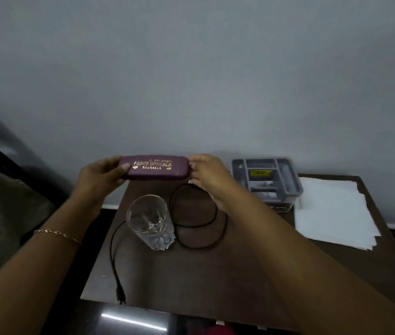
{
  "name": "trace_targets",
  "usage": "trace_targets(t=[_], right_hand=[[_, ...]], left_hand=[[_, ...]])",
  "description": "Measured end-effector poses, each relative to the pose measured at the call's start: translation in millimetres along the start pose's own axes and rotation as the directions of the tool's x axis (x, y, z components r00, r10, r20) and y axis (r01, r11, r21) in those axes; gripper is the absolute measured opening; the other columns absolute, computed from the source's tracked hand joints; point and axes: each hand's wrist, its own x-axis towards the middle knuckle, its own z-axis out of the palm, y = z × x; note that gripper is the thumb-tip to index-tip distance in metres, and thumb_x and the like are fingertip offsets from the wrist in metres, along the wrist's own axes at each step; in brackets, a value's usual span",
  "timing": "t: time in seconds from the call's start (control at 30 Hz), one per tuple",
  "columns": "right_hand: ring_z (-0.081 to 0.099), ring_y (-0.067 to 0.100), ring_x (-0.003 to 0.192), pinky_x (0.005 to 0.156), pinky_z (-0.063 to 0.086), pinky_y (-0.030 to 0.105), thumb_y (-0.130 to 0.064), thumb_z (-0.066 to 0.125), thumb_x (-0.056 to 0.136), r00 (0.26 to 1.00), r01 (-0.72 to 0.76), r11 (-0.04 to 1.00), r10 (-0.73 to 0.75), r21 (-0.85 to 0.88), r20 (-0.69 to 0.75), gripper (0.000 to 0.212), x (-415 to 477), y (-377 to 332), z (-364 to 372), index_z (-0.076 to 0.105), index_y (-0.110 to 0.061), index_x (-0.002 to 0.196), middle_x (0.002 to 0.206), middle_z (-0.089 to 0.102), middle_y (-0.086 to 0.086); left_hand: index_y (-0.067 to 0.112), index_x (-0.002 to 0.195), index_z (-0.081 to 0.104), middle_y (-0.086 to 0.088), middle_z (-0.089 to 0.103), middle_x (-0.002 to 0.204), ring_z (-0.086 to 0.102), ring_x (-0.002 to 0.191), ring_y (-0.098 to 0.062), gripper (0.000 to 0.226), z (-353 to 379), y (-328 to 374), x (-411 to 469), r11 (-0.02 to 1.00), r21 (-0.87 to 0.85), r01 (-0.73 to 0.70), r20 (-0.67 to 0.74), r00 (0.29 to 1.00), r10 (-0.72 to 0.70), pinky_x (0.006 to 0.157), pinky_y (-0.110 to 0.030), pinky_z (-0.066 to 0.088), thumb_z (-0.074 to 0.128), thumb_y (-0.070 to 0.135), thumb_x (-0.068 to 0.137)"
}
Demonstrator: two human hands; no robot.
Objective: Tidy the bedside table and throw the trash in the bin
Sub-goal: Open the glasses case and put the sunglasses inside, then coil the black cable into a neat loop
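Note:
A maroon spectacle case point(154, 167) with gold lettering is held level above the back edge of the dark brown bedside table point(191, 274). My left hand point(99, 177) grips its left end and my right hand point(209, 176) grips its right end. The case is closed. Below it on the table an empty clear glass point(150, 222) stands upright, and a black cable point(196, 226) loops beside the glass, with one end running to the table's front left edge.
A grey compartment organiser box point(267, 182) stands at the back of the table. A stack of white paper sheets point(334, 211) lies at the right. A grey wall rises behind. Dark furniture is at the left, and the floor shows below the front edge.

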Motion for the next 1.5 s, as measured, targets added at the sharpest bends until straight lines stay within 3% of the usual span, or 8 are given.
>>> trace_targets(t=[0.13,0.23,0.5,0.73,1.03,1.27,1.4,1.5], right_hand=[[0.055,0.031,0.113,0.089,0.045,0.03,0.006,0.036,0.089,0.99,-0.034,0.99,0.053,-0.14,0.132,0.031,32.0,25.7,22.3,0.066,-0.002,0.089,0.119,0.062,0.022],[0.054,0.038,0.116,0.104,0.04,0.048,0.004,0.039,0.086,0.991,0.017,0.956,0.023,-0.292,0.133,0.032,60.4,42.3,27.8,0.065,0.004,0.105,0.12,0.062,0.024],[0.054,0.032,0.115,0.103,0.039,0.039,0.002,0.037,0.09,0.989,0.123,0.828,-0.059,-0.547,0.133,0.037,56.0,57.1,12.6,0.058,0.001,0.12,0.124,0.059,0.02],[0.053,0.036,0.112,0.099,0.041,0.044,0.003,0.04,0.086,0.982,0.164,0.739,-0.186,-0.653,0.035,0.043,11.8,83.1,1.4,0.051,-0.001,0.127,0.122,0.053,0.02],[0.048,0.025,0.124,0.108,0.035,0.033,0.007,0.042,0.084,0.965,0.248,0.744,-0.247,-0.621,0.09,0.053,-18.7,81.2,-14.7,0.043,-0.003,0.136,0.135,0.047,0.015],[0.056,0.01,0.097,0.08,0.039,0.009,0.004,0.047,0.085,0.945,0.303,0.753,-0.317,-0.585,0.081,0.036,-89.9,95.7,-37.4,0.063,-0.016,0.111,0.11,0.059,-0.004],[0.048,0.005,0.119,0.098,0.024,0.003,-0.014,0.054,0.09,0.934,0.35,0.656,-0.298,-0.669,0.197,0.033,-119.8,116.4,-33.4,0.058,-0.023,0.122,0.126,0.055,-0.01],[0.032,0.007,0.138,0.117,0.011,0.026,-0.041,0.052,0.087,0.916,0.385,0.41,-0.283,-0.827,0.285,0.054,-128.0,131.3,-26.1,0.042,-0.026,0.138,0.147,0.04,-0.013]], left_hand=[[-0.001,0.129,0.052,-0.017,0.062,0.113,0.062,0.088,-0.018,0.041,-9.9,-56.5,6.0,0.992,-0.069,0.105,-0.058,0.992,-0.109,0.076,-0.021,0.054,0.058,0.004,0.089],[-0.002,0.126,0.053,-0.019,0.062,0.116,0.064,0.092,-0.024,0.039,-3.4,-76.0,9.5,0.98,-0.139,0.141,-0.094,0.983,-0.155,0.081,-0.029,0.055,0.06,0.005,0.088],[-0.001,0.125,0.056,-0.021,0.064,0.117,0.062,0.108,-0.033,0.039,11.7,-84.5,24.5,0.99,-0.077,0.117,-0.077,0.99,-0.122,0.098,-0.046,0.048,0.063,0.005,0.086],[0.004,0.122,0.057,-0.008,0.067,0.102,0.066,0.071,0.001,0.037,25.7,-84.9,22.2,0.997,0.006,0.082,0.046,0.996,-0.082,0.059,-0.011,0.053,0.064,0.003,0.085],[0.005,0.131,0.051,-0.021,0.059,0.125,0.059,0.102,-0.027,0.043,-0.7,-78.3,-7.1,0.994,0.075,0.081,0.079,0.993,-0.087,0.086,-0.032,0.05,0.058,0.003,0.088],[0.01,0.118,0.059,-0.006,0.067,0.106,0.065,0.088,0.002,0.032,-30.6,-87.7,-105.2,0.998,0.037,-0.054,-0.134,0.989,0.059,0.078,-0.007,0.051,0.054,-0.003,0.089],[0.018,0.117,0.054,0.004,0.063,0.107,0.063,0.096,0.007,0.043,-6.8,-92.3,-121.0,0.984,0.015,-0.178,-0.112,0.977,0.179,0.083,-0.007,0.048,0.06,-0.008,0.084],[0.023,0.128,0.042,0.001,0.053,0.129,0.052,0.121,-0.006,0.06,14.5,-90.8,-116.8,0.975,0.043,-0.219,-0.031,0.975,0.221,0.098,-0.02,0.044,0.061,0.005,0.074]])
